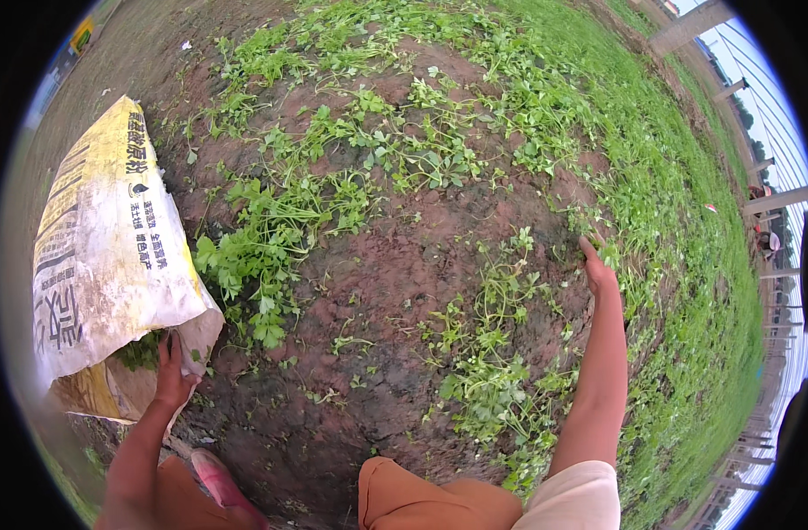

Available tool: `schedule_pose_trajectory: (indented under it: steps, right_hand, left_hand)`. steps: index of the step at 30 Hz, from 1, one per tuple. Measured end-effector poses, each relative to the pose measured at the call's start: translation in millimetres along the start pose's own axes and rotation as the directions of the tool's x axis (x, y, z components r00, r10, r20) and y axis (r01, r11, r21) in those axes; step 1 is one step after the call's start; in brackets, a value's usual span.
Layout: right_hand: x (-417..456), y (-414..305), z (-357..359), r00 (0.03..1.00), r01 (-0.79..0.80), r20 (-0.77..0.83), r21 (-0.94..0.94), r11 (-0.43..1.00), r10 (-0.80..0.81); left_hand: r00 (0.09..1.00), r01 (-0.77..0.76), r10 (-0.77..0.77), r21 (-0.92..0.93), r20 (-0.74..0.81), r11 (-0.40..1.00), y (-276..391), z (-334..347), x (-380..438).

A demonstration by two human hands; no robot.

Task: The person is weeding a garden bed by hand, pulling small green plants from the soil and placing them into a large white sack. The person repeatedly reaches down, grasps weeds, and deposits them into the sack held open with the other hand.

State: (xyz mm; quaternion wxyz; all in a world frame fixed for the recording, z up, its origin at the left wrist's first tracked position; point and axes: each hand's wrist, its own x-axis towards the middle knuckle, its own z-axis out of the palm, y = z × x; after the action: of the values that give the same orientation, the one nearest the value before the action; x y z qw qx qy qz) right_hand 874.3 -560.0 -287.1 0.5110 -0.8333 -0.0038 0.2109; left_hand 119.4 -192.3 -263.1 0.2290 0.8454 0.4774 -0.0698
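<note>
A large white and yellow woven sack (112,232) bearing printed writing lies on the soil at the left, its mouth towards me. Inside that mouth are green leaves (139,352). My left hand (172,377) is at the opening, touching the sack's edge; its fingertips are partly hidden, so its hold is unclear. Over at the right, my right hand (598,262) reaches down among small leafy green plants at the border of the dense growth. Leaves cover part of its fingers, and whether they grip a stem cannot be seen. A bunch of leafy, celery-like greens (265,245) lies right of the sack.
Loose green plants (490,397) lie scattered over the reddish-brown soil (391,278). Dense green growth (695,331) runs along the right. Concrete posts (778,199) stand beyond it, with people crouching near them in the distance. My pink shoe (215,474) is below the sack.
</note>
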Motion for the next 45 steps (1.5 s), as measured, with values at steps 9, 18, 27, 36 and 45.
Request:
schedule_pose_trajectory:
  steps: [9, 18, 27, 36, 45]
  right_hand:
    - [-45.7, -18.4, 30.9, 0.65, 0.616, 0.273, -0.735, 0.282, -0.709]
    - [-73.3, 20.9, 5.0, 0.863, 0.496, 0.114, -0.378, 0.781, -0.493]
    - [-55.7, -11.7, 50.1, 0.761, 0.491, 0.167, -0.779, 0.39, -0.626]
    - [-31.8, -23.2, 58.6, 0.877, 0.401, 0.041, -0.613, 0.681, -0.479]
    - [-67.4, -29.1, 70.1, 0.683, 0.709, 0.398, -0.564, 0.423, -0.613]
  left_hand:
    - [0.999, -0.046, 0.046, 0.026, 0.014, 0.999, 8.0, 10.0, 9.5]
    - [1.0, -0.017, 0.017, 0.04, 0.008, 0.999, 8.0, 8.4, 8.1]
    - [1.0, 0.011, -0.012, 0.052, 0.013, 0.999, 3.0, 7.2, 5.0]
    - [1.0, -0.009, 0.009, 0.044, 0.002, 0.999, 2.3, 10.0, 6.2]
    - [1.0, -0.006, 0.006, 0.045, 0.006, 0.999, 4.0, 8.3, 5.8]
